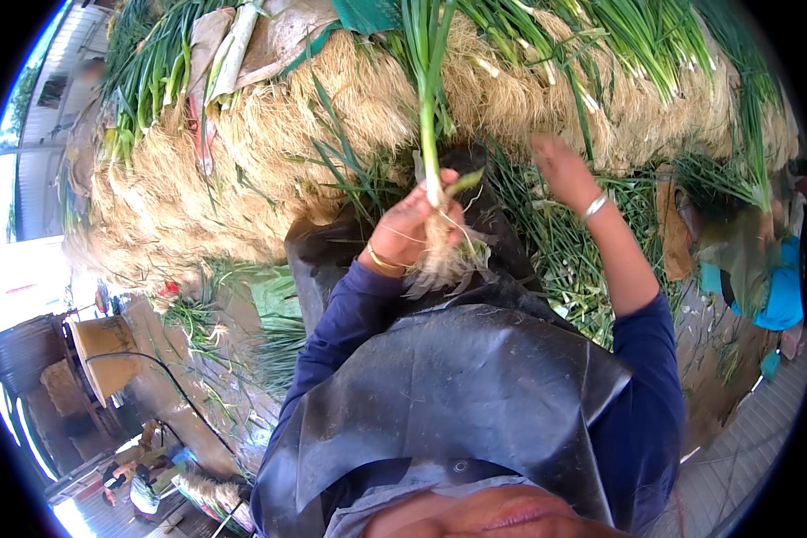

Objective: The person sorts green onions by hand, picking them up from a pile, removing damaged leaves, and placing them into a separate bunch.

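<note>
My left hand (412,229) is closed round the white lower stem of a green onion (429,148). Its long green leaves point away from me, and pale roots hang below the hand over my dark apron. A short piece of leaf (465,183) sticks out sideways beside the stem. Off to the right, my right hand (562,169) is apart from the onion, above loose green leaves and close to the root pile. Motion smears its fingers, so I cannot make out whether they hold anything.
A long heap of green onions (269,170) runs across the far side, roots toward me. Trimmed leaves (574,255) cover the ground at right. A blue bundle (778,291) lies at far right, a yellowish board (104,359) at left. Other people (143,489) appear small at lower left.
</note>
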Motion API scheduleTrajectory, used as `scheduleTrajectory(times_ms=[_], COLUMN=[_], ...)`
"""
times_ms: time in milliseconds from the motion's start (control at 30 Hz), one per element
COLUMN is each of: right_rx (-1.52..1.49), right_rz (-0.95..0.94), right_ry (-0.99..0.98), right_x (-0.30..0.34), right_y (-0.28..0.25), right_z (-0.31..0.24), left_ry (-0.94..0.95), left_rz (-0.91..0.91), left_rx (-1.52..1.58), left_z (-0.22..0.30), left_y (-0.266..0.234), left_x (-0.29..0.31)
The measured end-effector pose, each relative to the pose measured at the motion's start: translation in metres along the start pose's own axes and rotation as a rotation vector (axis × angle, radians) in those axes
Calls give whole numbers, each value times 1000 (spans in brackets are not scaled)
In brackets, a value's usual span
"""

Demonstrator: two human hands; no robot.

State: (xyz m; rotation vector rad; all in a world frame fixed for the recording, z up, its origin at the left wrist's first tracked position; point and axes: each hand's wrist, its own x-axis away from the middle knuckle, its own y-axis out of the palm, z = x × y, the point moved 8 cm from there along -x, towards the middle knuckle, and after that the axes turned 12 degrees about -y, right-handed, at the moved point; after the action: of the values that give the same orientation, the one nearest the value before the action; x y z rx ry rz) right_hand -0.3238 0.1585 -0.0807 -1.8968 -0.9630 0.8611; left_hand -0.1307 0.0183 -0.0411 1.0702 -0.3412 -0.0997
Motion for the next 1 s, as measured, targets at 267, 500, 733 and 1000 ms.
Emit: scheduleTrajectory(times_ms=[267, 500, 733, 1000], right_rx=[57, -422, -966, -1650], right_rz=[-26, -21, 176, 585], right_ry=[481, 344, 420, 737], right_x=[-140, -58, -15, 12], right_y=[17, -32, 72, 36], right_z=[98, -14, -57, -100], left_ry=[-181, -24, -191, 43], left_rz=[171, 238, 385, 682], left_rx=[205, 13, -128, -187], left_z=[-36, -13, -65, -40], left_y=[-34, -37, -33, -62], left_x=[-24, -15, -32, -3])
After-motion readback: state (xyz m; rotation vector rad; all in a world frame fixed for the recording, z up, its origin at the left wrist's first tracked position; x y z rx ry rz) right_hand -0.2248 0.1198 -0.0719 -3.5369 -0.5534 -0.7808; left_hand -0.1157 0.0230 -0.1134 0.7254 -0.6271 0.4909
